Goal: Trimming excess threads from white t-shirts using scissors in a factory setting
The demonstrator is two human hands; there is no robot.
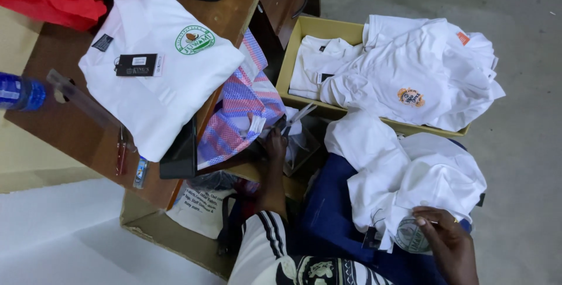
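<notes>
Grey concrete floor, cardboard box (291,56) of white shirts
Below the box, my right hand (448,244) pinches a white shirt (410,173); left hand (275,144) grips scissors (295,118)

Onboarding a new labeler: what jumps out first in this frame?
White shirts dominate: one folded on the wooden desk with a green round emblem, the folded white shirt, a heap spilling from the cardboard box at upper right, and another white shirt on the person's lap. The right hand touches that lap shirt's edge, while the left hand reaches toward a checked pink-and-blue bag beside the desk.
</notes>
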